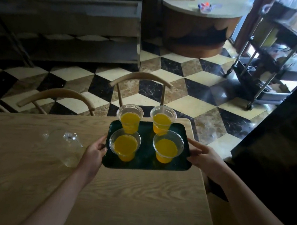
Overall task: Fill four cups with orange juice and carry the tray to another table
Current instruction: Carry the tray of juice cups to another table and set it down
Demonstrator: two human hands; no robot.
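A dark green tray sits over the far right part of a wooden table. On it stand several clear plastic cups holding orange juice: far left cup, far right cup, near left cup, near right cup. My left hand grips the tray's left edge. My right hand grips its right edge. I cannot tell whether the tray rests on the table or is lifted.
An empty clear glass bottle lies on its side on the table, left of my left hand. Two wooden chairs stand at the far side. Beyond lie a checkered floor, a round counter and a wheeled cart.
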